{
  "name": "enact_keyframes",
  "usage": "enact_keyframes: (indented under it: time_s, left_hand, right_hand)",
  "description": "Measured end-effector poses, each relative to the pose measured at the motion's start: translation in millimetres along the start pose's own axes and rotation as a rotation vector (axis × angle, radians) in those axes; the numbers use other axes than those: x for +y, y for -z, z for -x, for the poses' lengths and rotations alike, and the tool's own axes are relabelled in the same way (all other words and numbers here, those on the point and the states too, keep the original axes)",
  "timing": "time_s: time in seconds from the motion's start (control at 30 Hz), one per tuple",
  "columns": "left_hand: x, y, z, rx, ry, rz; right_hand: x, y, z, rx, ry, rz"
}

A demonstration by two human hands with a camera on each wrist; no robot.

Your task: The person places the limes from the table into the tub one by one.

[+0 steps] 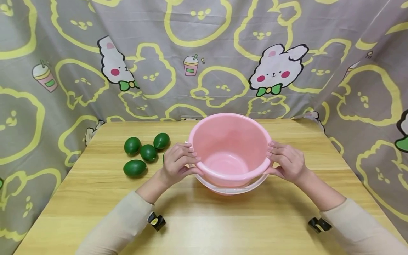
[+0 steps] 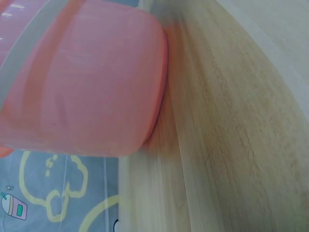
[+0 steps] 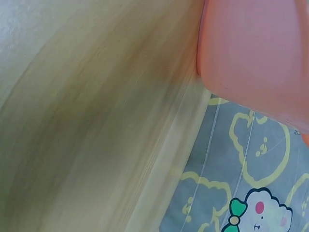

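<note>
A pink plastic bucket [image 1: 227, 164] stands on the wooden table, its mouth facing up and nothing visible inside. My left hand [image 1: 179, 161] grips its left rim, thumb in front and fingers on the far side. On the opposite rim, my right hand [image 1: 288, 162] holds on in the same way. A pale carrying handle [image 1: 234, 190] hangs down round the bucket's front. The lower wall of the pink bucket [image 2: 106, 87] fills much of the left wrist view, and part of the bucket [image 3: 256, 53] appears in the right wrist view; neither hand shows there.
Several dark green, smooth oval fruits [image 1: 148, 153] lie on the table [image 1: 204, 226] left of the bucket, one mostly hidden behind the left hand. A grey patterned curtain [image 1: 220, 53] hangs behind the table and along both sides. Black straps [image 1: 156, 221] show at the sleeves.
</note>
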State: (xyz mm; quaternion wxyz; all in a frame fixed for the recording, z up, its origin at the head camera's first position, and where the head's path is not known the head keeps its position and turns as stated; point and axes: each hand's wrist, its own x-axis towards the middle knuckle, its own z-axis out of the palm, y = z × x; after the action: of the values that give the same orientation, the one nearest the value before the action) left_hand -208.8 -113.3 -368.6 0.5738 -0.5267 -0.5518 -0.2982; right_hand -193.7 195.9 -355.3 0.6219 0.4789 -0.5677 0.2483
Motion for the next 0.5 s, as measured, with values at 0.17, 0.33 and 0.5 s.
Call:
enact_keyframes:
  time_s: [0.17,0.33,0.5]
  left_hand:
    - [1.2,2.3,-0.2,-0.005,0.014,0.02]
    - [4.1,5.7,-1.5,-0.022,0.075,0.089]
    - [8.3,10.0,-2.7,-0.056,0.146,0.153]
  right_hand:
    - [-1.5,-0.8,-1.1,-0.01,0.004,0.004]
    - [-2.8,-1.4,-2.3,-0.017,0.005,0.006]
    - [-3.0,-1.1,-3.3,-0.031,0.006,-0.002]
